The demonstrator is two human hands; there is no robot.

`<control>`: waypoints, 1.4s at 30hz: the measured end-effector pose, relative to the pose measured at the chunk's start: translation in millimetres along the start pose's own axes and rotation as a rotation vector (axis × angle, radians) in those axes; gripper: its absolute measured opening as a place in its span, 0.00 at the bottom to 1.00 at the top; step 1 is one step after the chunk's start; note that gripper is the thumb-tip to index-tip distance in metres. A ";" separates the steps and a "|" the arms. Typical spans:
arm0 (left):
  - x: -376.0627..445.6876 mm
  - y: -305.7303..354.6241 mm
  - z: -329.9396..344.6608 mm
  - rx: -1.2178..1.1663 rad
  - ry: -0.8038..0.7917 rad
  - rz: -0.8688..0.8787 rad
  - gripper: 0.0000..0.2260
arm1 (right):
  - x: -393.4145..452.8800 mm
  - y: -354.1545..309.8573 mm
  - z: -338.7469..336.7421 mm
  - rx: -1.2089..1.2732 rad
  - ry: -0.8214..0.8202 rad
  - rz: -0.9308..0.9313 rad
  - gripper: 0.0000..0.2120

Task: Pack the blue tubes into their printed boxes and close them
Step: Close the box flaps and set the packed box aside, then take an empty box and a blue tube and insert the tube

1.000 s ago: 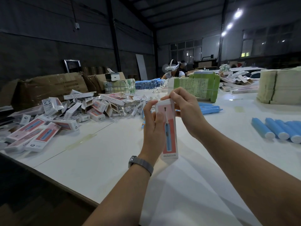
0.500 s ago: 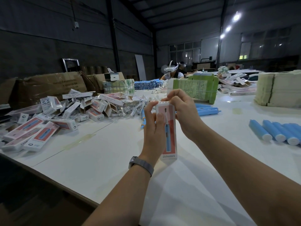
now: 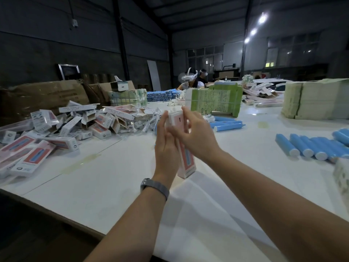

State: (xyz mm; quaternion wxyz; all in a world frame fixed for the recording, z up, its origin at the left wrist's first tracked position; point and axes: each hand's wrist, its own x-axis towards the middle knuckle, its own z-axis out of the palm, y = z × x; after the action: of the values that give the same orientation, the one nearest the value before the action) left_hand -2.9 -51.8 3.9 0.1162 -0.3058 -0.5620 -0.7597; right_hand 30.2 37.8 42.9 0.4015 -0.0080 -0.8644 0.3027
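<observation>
A tall pink-and-white printed box [image 3: 187, 163] stands upright on the white table [image 3: 113, 186], its foot on the surface. My left hand [image 3: 166, 144] holds its left side, fingers stretched up along it. My right hand [image 3: 196, 133] grips it across the front near the top, fingers curled over the upper end. Whether a tube is inside is hidden. Loose blue tubes [image 3: 309, 146] lie in a row at the right, and more blue tubes [image 3: 226, 124] lie behind my hands.
A heap of printed boxes [image 3: 62, 129] covers the left of the table. Green flat cartons [image 3: 215, 101] stand behind, a pale paper stack [image 3: 317, 99] sits at the right, cardboard cartons [image 3: 43, 95] at far left. A person with a headset [image 3: 188, 80] sits far back.
My right hand has slid from the box's top down across its front, covering the upper half. The box has tilted slightly and stays standing on the table.
</observation>
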 end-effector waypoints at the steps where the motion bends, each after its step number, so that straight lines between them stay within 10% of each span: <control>1: 1.3 -1.8 -1.2 -0.013 0.006 -0.010 0.20 | -2.0 -1.4 2.1 -0.012 -0.045 0.008 0.34; 11: 6.6 -18.2 -10.5 0.236 0.017 -0.049 0.19 | 3.9 2.2 -108.6 -0.503 -0.154 0.286 0.15; 19: 0.6 -24.9 -0.8 0.232 -0.018 -0.171 0.12 | -82.3 57.0 -289.9 -1.197 -0.394 0.817 0.14; 25: -4.9 -24.3 4.7 0.291 -0.096 -0.225 0.11 | -86.9 49.9 -337.6 -1.335 -0.439 0.847 0.19; 30: -5.0 -28.8 8.0 0.272 -0.071 -0.231 0.09 | -62.7 31.9 -299.1 -1.403 -0.264 0.553 0.16; 36: -6.7 -23.5 13.5 0.314 0.032 -0.188 0.09 | -18.5 17.7 -126.4 -0.925 -0.354 0.317 0.17; 42: -1.1 -18.5 2.8 0.117 0.480 -0.301 0.11 | -21.7 20.5 30.9 -0.591 -0.363 0.171 0.22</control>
State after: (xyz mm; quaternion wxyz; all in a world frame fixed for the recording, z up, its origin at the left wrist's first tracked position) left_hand -10.7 -43.0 -10.7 0.1493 -0.0230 -0.6001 -0.7855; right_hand 18.6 33.0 1.9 0.1948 -0.1424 -0.9680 0.0685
